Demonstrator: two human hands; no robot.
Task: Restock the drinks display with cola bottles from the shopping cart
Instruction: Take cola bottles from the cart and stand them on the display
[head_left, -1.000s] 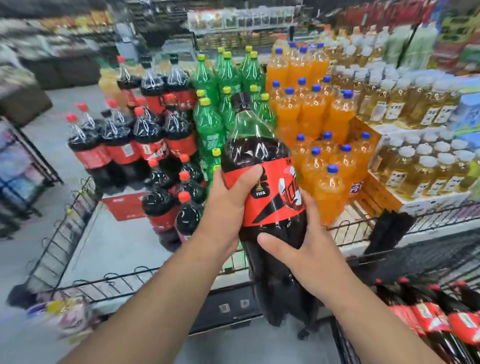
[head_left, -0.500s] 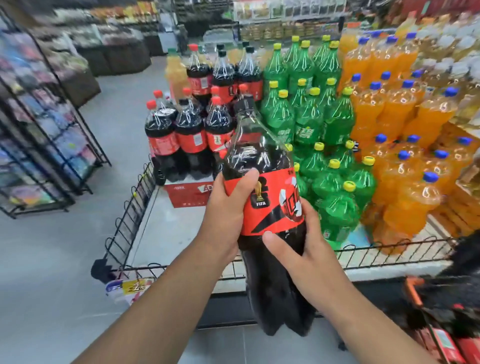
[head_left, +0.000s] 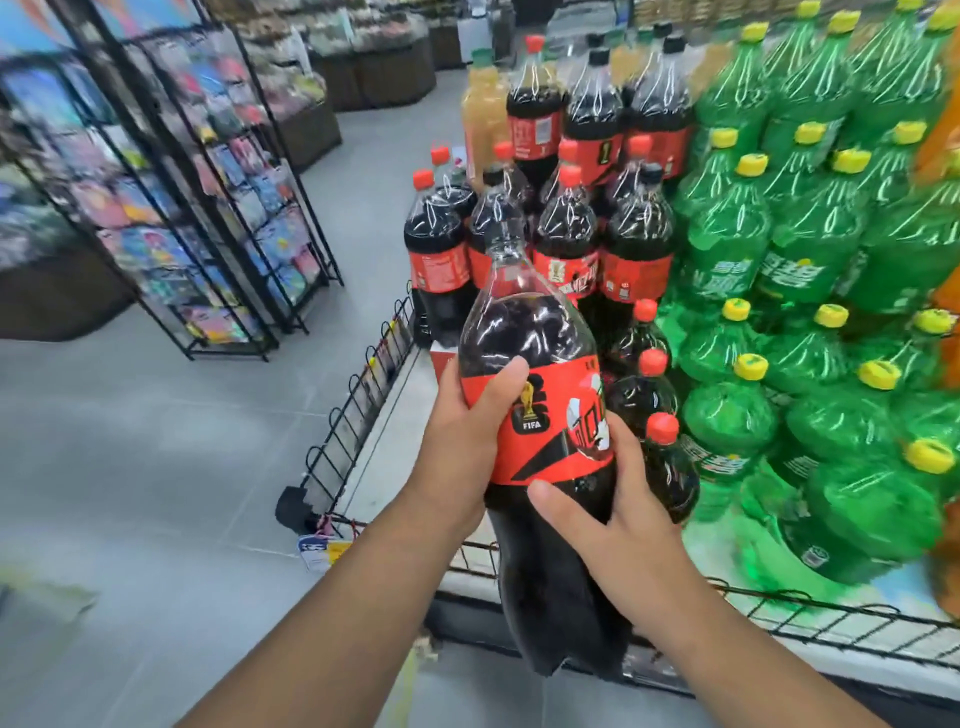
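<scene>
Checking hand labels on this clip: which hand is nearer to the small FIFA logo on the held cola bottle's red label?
Left. The left hand has its thumb right beside the FIFA logo on the cola bottle; the right hand grips lower, to the logo's right.

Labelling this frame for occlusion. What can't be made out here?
Head view only:
- Held cola bottle: cap lost against the dark bottles behind; part of its label covered by the left hand and right hand.
- Shopping cart: out of frame.
- Green soda bottles: motion-blurred, label text unreadable; right ones cut by the edge.
- Shelf floor left of the stocked cola bottles: partly hidden by the wire fence and hands.
</scene>
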